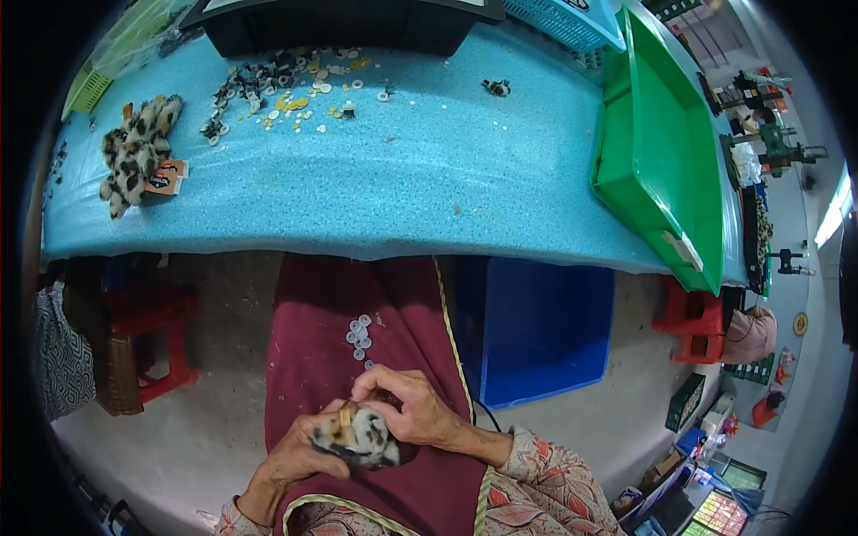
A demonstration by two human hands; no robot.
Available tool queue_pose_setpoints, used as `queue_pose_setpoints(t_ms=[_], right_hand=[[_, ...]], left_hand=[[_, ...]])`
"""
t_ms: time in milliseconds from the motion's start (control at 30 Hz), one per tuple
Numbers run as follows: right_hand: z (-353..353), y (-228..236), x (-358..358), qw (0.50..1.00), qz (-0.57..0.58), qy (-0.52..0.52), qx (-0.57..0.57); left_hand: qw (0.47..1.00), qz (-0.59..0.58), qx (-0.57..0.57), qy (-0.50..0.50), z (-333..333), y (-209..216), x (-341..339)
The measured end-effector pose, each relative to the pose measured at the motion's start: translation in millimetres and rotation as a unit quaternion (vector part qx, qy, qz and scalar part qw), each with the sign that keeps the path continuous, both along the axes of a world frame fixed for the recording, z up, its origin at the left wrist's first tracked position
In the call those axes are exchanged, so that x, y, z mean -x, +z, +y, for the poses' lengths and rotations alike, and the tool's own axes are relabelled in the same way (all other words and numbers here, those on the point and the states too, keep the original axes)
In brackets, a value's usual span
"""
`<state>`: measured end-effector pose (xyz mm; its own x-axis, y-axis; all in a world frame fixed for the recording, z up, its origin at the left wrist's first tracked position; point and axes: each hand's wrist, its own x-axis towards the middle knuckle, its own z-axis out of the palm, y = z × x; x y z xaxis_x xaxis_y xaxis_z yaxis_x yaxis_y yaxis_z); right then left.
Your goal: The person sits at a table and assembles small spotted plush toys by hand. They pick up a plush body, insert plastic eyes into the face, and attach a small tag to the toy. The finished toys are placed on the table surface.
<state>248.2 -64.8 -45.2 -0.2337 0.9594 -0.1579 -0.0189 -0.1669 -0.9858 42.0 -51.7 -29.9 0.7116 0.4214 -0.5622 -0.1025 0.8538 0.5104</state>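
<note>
Over my lap, my left hand (293, 454) is closed round a small spotted plush piece (368, 438), cream with black and tan patches. A tan tab stands up from its top. From the other side my right hand (416, 407) grips the plush, its fingers bent at the upper edge. Any small part between those fingertips is hidden. Several clear plastic discs (358, 337) rest on my maroon apron (313, 308), just beyond my hands.
Spotted plush pieces (136, 154) lie at the left of the blue-covered table (375, 196). Small black, white and yellow parts (290, 89) are scattered near a black bin (349, 29). A green tray (672, 152) stands at right; a blue crate (547, 335) sits below.
</note>
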Motion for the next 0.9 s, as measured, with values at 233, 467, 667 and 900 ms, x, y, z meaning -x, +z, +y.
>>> queue_pose_setpoints(t_ms=[233, 467, 667, 900], right_hand=[[5.7, -6.2, 0.9, 0.997, -0.05, 0.056, -0.004], [136.8, 79.6, -125.4, 0.923, -0.204, -0.246, -0.212], [240.6, 59.7, -192.4, 0.823, -0.457, -0.217, -0.257], [251.2, 56.8, -185.9, 0.812, -0.528, -0.151, -0.197]], left_hand=[[0.989, 0.151, 0.007, 0.0, -6.0, -3.4, 0.3], [0.988, 0.114, 0.034, 0.097, -12.8, -7.9, 0.2], [0.983, 0.116, 0.038, 0.138, -14.8, -9.8, 2.2], [0.981, 0.112, 0.051, 0.153, -13.2, -12.4, 4.6]])
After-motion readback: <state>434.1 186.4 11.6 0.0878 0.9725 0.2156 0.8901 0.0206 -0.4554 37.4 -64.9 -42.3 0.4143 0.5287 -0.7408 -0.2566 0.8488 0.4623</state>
